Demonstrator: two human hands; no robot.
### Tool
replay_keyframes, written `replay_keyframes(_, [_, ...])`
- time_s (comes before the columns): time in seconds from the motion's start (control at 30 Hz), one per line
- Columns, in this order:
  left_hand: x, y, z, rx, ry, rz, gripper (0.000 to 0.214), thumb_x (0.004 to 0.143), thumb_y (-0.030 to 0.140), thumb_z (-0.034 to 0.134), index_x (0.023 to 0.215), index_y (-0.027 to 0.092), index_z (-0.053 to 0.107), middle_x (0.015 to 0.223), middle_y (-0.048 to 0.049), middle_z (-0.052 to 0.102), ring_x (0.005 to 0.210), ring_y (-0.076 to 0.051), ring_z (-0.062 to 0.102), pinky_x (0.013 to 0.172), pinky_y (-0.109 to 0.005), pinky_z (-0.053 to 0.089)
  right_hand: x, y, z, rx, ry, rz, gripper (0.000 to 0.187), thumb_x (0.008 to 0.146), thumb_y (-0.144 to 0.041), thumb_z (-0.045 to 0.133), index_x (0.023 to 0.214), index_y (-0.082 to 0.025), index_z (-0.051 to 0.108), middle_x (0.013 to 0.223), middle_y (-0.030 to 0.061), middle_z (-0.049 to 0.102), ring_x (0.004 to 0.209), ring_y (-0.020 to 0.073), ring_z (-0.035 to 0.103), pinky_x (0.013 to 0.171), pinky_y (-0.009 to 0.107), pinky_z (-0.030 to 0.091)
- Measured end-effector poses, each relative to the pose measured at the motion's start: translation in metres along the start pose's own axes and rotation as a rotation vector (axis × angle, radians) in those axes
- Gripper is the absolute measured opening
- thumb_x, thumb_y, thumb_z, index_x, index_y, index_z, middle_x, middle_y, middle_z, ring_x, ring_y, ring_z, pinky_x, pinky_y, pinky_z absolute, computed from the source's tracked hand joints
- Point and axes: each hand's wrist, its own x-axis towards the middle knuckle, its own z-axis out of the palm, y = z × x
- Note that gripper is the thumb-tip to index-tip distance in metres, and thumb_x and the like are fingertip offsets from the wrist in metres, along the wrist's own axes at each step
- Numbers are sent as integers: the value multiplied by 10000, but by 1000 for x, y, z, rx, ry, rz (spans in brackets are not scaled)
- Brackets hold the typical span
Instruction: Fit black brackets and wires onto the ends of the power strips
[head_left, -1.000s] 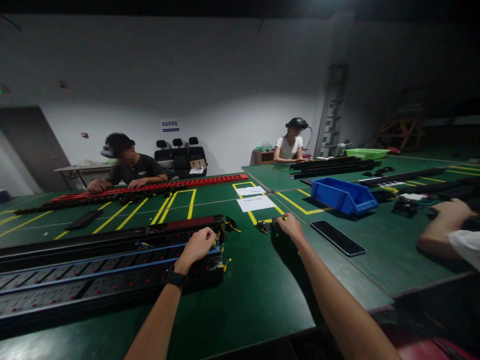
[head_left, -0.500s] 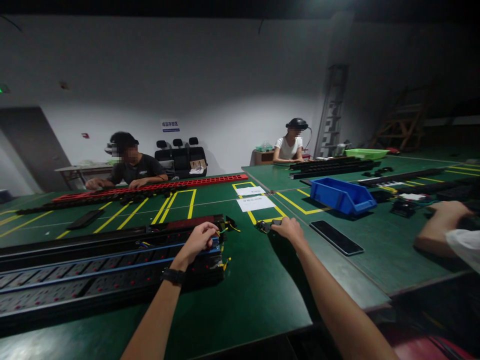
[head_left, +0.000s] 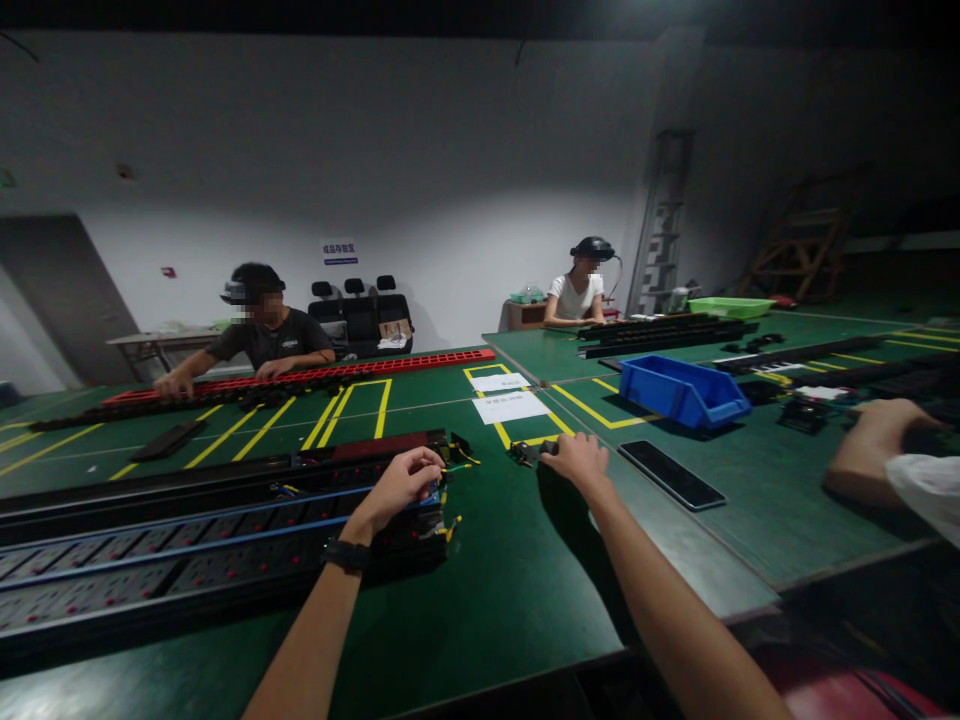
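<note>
My left hand [head_left: 405, 485] is at the right end of several long black power strips [head_left: 225, 555], which lie side by side with rows of grey sockets and red dots. Its fingertips are pinched on a thin green-yellow wire [head_left: 457, 467] coming out of that end. Another yellow wire end [head_left: 454, 525] sticks out closer to me. Further right, my right hand [head_left: 581, 462] rests low over the table, its fingers closed on a small black part [head_left: 525, 454]. The exact kind of that part is too dark to make out.
A phone [head_left: 671, 474] lies right of my right hand, with a blue bin [head_left: 682, 390] behind it. White paper sheets [head_left: 511, 406] lie ahead. A co-worker's arm [head_left: 874, 445] reaches in at right. Two people sit across the green table [head_left: 525, 620], one behind a red rail [head_left: 420, 364].
My hands have barely moved; the left fingers have shifted slightly at the wire. The co-worker at far left has stretched an arm further left along the red rail.
</note>
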Motion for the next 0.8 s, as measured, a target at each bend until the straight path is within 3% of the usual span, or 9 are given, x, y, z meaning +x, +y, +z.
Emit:
replay_keyframes(0.1, [-1, 0, 2, 6, -11, 37, 300, 810, 426, 658, 941, 157, 629, 770, 15, 596, 554, -68, 469, 533, -209, 371, 1, -7, -3, 125, 153, -101, 289, 824, -403, 681, 967, -156, 728, 1053, 224, 655, 1033, 355, 588, 837, 433, 444])
replay_keyframes(0.2, [-2, 0, 3, 46, -23, 72, 314, 827, 444, 657, 958, 159, 637, 781, 5, 604, 578, -78, 480, 549, -215, 391, -2, -26, -6, 471, 237, -252, 223, 888, -358, 574, 862, -174, 697, 916, 124, 670, 870, 250, 607, 793, 350, 452])
replay_keyframes(0.33, [-2, -1, 6, 123, -75, 89, 342, 848, 470, 649, 973, 151, 656, 833, -18, 627, 623, -94, 520, 572, -224, 420, -21, -62, -7, 874, -25, -468, 367, 923, -457, 508, 735, -180, 656, 696, 31, 642, 667, 182, 571, 652, 289, 427])
replay_keyframes(0.5, [-3, -4, 12, 166, -137, 71, 351, 865, 468, 637, 1005, 148, 674, 837, -19, 633, 613, -100, 539, 553, -228, 428, -52, -91, -9, 1095, -346, -623, 351, 919, -453, 545, 842, -161, 722, 796, 45, 716, 752, 175, 626, 693, 273, 458])
replay_keyframes(0.6, [-3, -3, 15, 150, -123, 76, 351, 868, 472, 633, 1007, 152, 664, 849, -19, 634, 605, -94, 531, 553, -230, 434, -60, -95, -9, 1115, -404, -657, 349, 919, -454, 565, 918, -153, 742, 847, 53, 732, 777, 178, 635, 707, 276, 467])
replay_keyframes(0.8, [-3, -2, 19, 116, -84, 123, 343, 869, 486, 638, 970, 159, 611, 848, -15, 624, 610, -92, 531, 546, -216, 441, -68, -96, -12, 1012, -403, -714, 293, 888, -420, 645, 995, -174, 760, 971, 58, 755, 860, 197, 657, 755, 285, 480])
